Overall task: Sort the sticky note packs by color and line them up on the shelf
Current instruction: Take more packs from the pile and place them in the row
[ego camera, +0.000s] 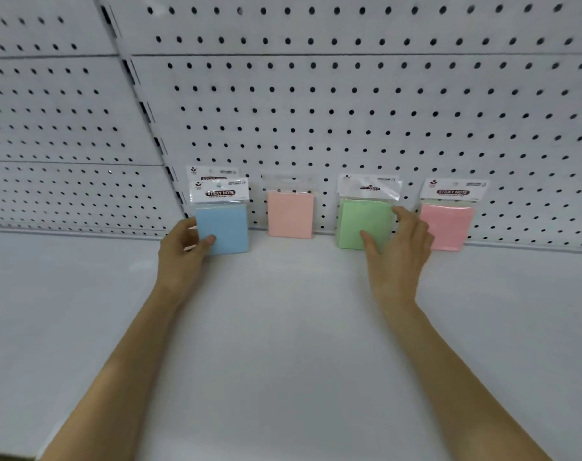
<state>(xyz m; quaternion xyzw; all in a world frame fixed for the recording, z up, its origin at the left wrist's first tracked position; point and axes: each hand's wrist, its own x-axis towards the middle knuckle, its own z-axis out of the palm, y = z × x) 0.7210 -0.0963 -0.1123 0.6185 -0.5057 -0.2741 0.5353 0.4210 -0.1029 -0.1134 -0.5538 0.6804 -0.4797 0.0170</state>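
White pegboard [349,94] backs a pale shelf [283,327] in your head view, and the packs stand in a row across the middle of the frame, leaning on that board. From left to right they are the front blue pack [226,227] with a rear blue pack [213,171] showing only its header card above it, then a peach pack [289,214], a green pack [359,221] and a pink pack [449,224].

Your left hand [179,251] pinches the front blue pack at its lower left corner, with the thumb on the face and the fingers round the left edge. The pack lies just right of that hand, its long axis upright and the foot set a little forward of the rear one. Pushing it straight back should square the pair.

Your right hand [399,251] is loosely spread at the green pack's right edge, with the thumb across the lower right of its face. Whether it presses the pack you cannot tell. The pink pack sits just beyond your knuckles, so withdraw carefully.
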